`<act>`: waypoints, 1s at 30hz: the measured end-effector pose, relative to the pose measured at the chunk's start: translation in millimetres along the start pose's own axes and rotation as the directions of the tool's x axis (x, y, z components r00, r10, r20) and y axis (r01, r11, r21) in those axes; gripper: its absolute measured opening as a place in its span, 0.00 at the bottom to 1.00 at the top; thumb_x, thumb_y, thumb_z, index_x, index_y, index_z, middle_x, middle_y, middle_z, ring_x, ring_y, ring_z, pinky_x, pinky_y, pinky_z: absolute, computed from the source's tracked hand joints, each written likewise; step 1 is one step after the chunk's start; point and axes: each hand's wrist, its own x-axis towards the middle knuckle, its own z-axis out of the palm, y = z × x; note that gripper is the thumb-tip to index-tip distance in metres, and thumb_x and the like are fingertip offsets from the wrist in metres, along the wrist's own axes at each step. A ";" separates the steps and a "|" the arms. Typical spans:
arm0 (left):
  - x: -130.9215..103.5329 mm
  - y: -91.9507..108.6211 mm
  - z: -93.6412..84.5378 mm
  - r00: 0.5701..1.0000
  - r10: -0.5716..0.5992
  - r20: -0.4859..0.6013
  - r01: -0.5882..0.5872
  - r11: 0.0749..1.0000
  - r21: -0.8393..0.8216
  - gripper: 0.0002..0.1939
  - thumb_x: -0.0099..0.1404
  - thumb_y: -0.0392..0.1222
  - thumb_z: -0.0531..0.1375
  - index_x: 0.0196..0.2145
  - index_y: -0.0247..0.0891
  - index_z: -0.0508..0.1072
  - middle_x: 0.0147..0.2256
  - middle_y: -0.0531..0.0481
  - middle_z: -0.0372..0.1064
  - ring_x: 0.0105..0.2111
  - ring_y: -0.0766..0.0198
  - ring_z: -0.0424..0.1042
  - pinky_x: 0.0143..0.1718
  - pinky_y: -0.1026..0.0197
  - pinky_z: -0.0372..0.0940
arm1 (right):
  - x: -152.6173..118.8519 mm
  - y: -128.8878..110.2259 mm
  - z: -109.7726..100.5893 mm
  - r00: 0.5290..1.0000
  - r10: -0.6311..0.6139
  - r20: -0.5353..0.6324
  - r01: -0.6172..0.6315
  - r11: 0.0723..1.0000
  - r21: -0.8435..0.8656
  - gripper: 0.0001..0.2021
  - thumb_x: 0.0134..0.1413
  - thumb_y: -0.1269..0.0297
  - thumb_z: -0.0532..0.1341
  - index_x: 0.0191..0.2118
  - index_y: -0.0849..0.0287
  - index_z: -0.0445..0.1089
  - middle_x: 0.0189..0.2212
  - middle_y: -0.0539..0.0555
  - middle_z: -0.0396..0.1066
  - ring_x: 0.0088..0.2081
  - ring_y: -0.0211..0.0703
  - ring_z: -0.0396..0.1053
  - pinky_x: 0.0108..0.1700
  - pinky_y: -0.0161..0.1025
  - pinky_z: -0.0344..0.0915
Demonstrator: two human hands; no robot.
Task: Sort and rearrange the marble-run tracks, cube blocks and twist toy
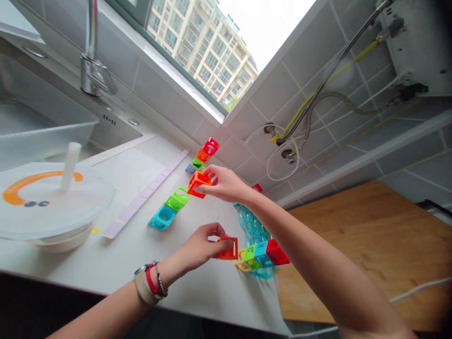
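Note:
My left hand (203, 247), wearing a watch and bracelets, pinches an orange-red openwork toy cube (230, 248). That cube is close to a row of a yellow frame block (242, 262), a green block (251, 257), a blue block (263, 254) and a red block (278, 252); contact is unclear. My right hand (226, 182) holds an orange cube block (197, 183) between thumb and fingers. Just beside it, a lime green block (178, 198) and a light blue block (163, 218) form a row. Farther back stands a stack topped by another red block (211, 146).
A teal see-through bumpy object (249, 223) lies behind the right row. A purple-and-white strip (144, 194) crosses the white counter (132, 261). At left are a lidded bowl (52, 188), sink (116, 129) and faucet (91, 70). A wooden board (353, 245) is at right.

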 end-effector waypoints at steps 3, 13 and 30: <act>0.5 -5.3 0.7 1.000 0.028 0.001 -0.028 1.000 -0.001 0.15 0.57 0.48 0.68 0.32 0.37 0.67 0.29 0.52 0.71 0.27 0.64 0.70 0.27 0.63 0.60 | -11.5 -24.9 18.1 0.991 -0.130 -0.027 0.124 0.977 -0.176 0.17 0.54 0.52 0.69 0.45 0.55 0.71 0.42 0.53 0.72 0.38 0.44 0.70 0.42 0.41 0.67; -3.4 -6.0 2.4 0.982 0.181 0.047 -0.187 0.958 0.219 0.14 0.59 0.43 0.66 0.42 0.36 0.79 0.33 0.50 0.75 0.29 0.62 0.68 0.30 0.62 0.63 | -26.1 -47.4 55.1 0.927 -0.349 0.139 0.373 0.816 -0.441 0.18 0.64 0.53 0.66 0.56 0.50 0.72 0.64 0.63 0.60 0.60 0.59 0.61 0.57 0.56 0.66; -2.4 -10.3 2.8 0.995 0.093 -0.047 -0.076 0.958 0.275 0.10 0.54 0.45 0.67 0.33 0.37 0.78 0.31 0.49 0.76 0.29 0.60 0.69 0.29 0.61 0.62 | -20.4 -26.1 62.7 0.909 -0.365 0.199 0.416 0.795 -0.442 0.31 0.60 0.68 0.68 0.67 0.47 0.62 0.71 0.63 0.51 0.72 0.64 0.48 0.65 0.62 0.60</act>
